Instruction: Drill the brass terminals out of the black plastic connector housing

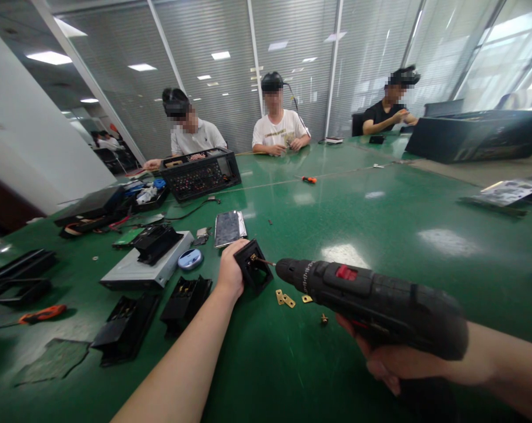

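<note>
My left hand (231, 269) is closed around a small black plastic housing (249, 274), tilted above the green table. Brass-coloured metal shows inside the housing. My right hand (387, 359) grips a black cordless drill (371, 296) with a red switch on top. The drill's long thin bit (265, 261) points left, its tip at the brass-coloured metal; whether it sits in a screw head is too small to tell. Several brass plates (288, 301) lie below the drill's chuck, and a small brass screw-like piece (324, 319) is closer to me.
Left of my arm are two black housings (185, 302) (127, 323), a grey metal drive (149, 273), a round blue tin (190, 259) and an orange screwdriver (43, 315). Three people sit across the table (358, 200), near a black case (199, 176) and another orange screwdriver (309, 180).
</note>
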`<state>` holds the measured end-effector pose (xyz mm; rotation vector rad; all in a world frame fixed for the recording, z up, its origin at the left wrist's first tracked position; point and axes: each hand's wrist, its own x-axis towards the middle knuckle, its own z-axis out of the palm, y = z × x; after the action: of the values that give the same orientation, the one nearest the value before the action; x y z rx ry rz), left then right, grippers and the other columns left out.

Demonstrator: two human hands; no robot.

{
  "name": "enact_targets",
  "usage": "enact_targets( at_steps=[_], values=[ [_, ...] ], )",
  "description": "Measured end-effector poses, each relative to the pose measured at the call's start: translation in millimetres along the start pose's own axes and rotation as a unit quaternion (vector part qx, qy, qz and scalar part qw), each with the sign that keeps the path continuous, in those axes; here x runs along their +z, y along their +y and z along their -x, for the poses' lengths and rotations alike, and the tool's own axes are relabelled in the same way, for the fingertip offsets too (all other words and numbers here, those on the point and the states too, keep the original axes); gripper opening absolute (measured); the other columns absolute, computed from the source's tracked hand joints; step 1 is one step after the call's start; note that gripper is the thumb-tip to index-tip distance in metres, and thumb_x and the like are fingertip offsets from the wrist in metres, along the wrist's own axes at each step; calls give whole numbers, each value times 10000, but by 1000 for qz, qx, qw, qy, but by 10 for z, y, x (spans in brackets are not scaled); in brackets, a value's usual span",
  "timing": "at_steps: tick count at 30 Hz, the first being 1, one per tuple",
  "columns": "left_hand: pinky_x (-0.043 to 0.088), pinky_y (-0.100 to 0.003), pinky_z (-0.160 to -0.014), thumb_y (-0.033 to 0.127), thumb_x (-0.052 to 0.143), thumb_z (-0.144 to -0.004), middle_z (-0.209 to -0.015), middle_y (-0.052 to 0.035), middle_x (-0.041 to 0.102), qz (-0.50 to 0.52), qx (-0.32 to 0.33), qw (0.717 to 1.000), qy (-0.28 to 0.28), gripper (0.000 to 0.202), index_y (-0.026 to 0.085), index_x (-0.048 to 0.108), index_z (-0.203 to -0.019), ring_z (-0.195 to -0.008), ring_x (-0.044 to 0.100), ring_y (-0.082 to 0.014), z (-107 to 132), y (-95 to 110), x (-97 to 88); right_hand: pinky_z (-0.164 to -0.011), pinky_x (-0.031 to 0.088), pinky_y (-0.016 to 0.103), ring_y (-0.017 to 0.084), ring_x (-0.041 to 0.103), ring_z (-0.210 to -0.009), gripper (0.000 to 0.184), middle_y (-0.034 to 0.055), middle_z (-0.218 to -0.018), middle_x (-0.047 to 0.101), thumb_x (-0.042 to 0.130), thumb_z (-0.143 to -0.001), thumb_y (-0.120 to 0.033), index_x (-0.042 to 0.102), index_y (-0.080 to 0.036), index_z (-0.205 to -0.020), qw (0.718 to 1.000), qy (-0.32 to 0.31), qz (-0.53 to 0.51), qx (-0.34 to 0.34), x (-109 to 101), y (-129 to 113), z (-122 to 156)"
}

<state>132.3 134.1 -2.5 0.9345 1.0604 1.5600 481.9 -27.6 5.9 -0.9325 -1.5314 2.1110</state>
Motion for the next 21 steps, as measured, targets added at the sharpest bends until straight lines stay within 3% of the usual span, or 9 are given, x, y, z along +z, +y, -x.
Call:
enact_targets(
  at_steps=[8,15,21],
  values=[
    [585,-352,-778,453,989,-692,-783,3,741,3,2,1000,6,313,253,766,-782,-781,711,-235,6,18,1,-679,711,238,178,874,-787,517,-85,-876,748,1045,-916,-221,774,-258,-1354,1000,-9,6,0,-35,21,-16],
    [549,-324,-731,460,975,-650,-756,8,737,13,-1,1000,-1,316,244,776,-767,-733,672,-207,9,22,4,-688,731,249,178,881,-764,505,-66,-881,802,1068,-933,-320,793,-264,-1352,1000,1,23,-9,-20,-30,3],
    [535,-324,-715,442,966,-647,-749,3,729,16,-3,1000,6,303,244,764,-757,-721,665,-207,13,8,15,-676,763,284,206,910,-753,606,-57,-907,850,1083,-892,-256,808,-293,-1430,999,17,48,-20,-4,-84,21]
  ],
)
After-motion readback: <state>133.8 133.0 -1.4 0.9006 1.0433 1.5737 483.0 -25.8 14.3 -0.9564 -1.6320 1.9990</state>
